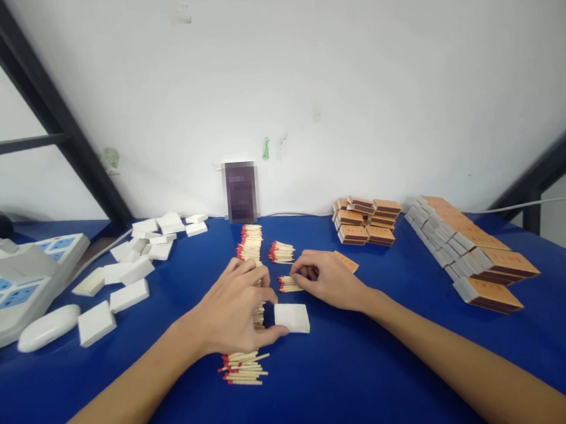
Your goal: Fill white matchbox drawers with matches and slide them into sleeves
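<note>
My left hand arches over the long row of red-tipped matches, hiding its middle. Its thumb and forefinger are apart, their tips at the left edge of a small white matchbox tray. My right hand has its fingertips closed on the right ends of a small group of matches. Another small pile of matches lies just behind that group. An orange matchbox piece shows partly behind my right hand. Loose matches lie scattered nearer to me.
Several white trays are heaped at the left, beside a white mouse-shaped object and a power strip. Orange matchboxes are stacked at the back right. A larger block of matchboxes stands farther right on the blue table.
</note>
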Motion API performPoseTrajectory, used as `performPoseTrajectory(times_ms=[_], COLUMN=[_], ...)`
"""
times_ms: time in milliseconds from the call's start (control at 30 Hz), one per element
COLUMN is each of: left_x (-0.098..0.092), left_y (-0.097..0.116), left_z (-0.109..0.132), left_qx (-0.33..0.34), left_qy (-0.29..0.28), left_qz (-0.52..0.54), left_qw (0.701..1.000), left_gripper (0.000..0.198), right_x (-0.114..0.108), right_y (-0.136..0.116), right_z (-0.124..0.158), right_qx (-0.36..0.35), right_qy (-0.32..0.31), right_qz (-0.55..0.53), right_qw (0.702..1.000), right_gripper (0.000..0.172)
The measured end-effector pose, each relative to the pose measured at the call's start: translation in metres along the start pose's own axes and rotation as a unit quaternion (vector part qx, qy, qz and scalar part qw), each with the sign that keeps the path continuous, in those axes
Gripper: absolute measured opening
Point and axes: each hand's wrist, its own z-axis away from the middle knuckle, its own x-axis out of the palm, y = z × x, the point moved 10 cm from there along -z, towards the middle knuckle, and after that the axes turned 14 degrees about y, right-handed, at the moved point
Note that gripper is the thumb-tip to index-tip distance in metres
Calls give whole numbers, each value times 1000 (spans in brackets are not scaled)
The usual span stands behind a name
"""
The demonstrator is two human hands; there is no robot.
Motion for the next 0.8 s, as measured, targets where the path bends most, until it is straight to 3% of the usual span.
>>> performPoseTrajectory(times_ms=[100,267,800], left_x=[1,2,2], left_y=[0,0,-1], left_z=[0,-1,0], left_qx=[-2,1,-2], left_qy=[-1,-3,-4], left_qz=[-2,-6,-3], left_qw=[1000,1000,1000], left_gripper=[34,36,36], right_x=[-2,0,5], right_y=[-3,-1,-8], right_z=[4,8,8], right_qx=[-19,-22,-20], right_qy=[-23,-63,-85], right_qz=[21,29,8], right_qw=[999,997,996], right_gripper=[11,26,11])
